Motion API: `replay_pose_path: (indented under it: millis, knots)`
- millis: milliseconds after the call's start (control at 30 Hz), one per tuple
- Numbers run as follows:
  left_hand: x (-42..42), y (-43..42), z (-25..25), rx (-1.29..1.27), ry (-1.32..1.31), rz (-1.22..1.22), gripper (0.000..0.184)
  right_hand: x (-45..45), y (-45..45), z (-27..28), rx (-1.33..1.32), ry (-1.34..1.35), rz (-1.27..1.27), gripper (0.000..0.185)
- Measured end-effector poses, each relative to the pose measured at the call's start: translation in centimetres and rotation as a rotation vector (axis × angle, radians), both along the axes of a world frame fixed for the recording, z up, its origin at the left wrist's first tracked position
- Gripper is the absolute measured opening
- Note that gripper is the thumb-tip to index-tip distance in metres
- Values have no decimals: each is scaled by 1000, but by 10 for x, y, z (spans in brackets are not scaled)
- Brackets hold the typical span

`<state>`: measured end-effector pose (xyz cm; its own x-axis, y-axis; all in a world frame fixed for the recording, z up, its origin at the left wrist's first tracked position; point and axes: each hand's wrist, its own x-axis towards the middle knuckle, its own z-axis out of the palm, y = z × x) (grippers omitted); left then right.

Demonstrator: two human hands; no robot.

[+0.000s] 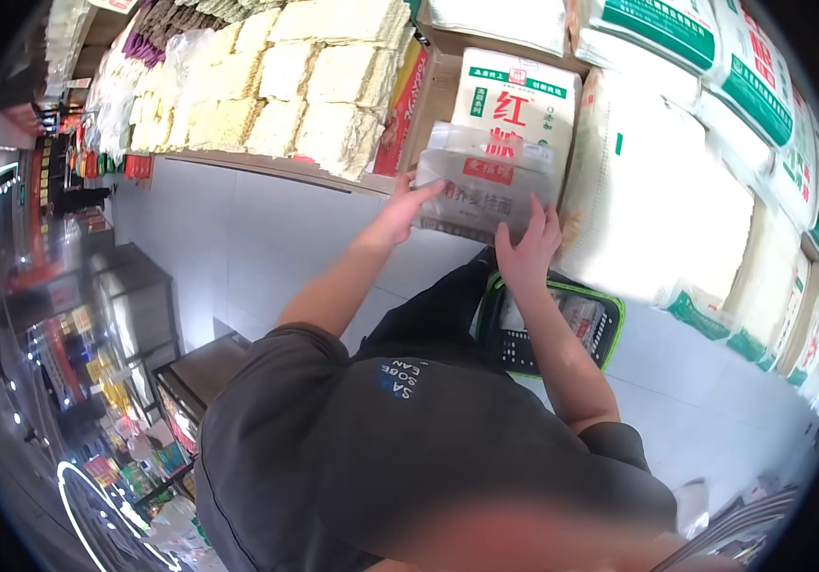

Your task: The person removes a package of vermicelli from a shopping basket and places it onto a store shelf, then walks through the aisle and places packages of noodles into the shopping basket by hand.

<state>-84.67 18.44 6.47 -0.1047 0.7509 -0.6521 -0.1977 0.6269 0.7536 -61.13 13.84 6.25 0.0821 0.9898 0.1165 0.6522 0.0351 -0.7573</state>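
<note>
A pack of dried noodles [471, 181] in a clear and grey-brown wrapper with a red label is between my two hands, above the front edge of the shelf. My left hand [400, 208] grips its left end, thumb on top and the other fingers mostly hidden. At the lower right, my right hand [531, 243] has its fingers bent over the pack's face and edge. Just behind the pack stands a white bag with red characters and green bands [514, 95], partly covered by it.
Stacked pale dried noodle cakes [324, 81] lie on the display at left. White and green sacks [762, 86] pile up at right, beside a large white sack [657, 181]. A black basket with a green rim [610, 338] holding packs sits on the floor below my right arm.
</note>
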Motion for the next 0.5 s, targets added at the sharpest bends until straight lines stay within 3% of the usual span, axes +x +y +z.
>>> replay_pose_path:
  millis: [133, 233, 467, 500]
  knots:
    - [-27, -17, -27, -259, -140, -109, 74, 13, -44, -15, -1, 160, 54, 72]
    - [-23, -28, -20, -250, -62, -179, 74, 13, -63, -30, -66, 191, 17, 71]
    - [-37, -42, -51, -254, -175, -290, 71, 18, -60, -51, -394, 461, -136, 75]
    - [-41, -43, -57, -237, -202, -309, 84, 15, -60, -48, -475, 554, -184, 72]
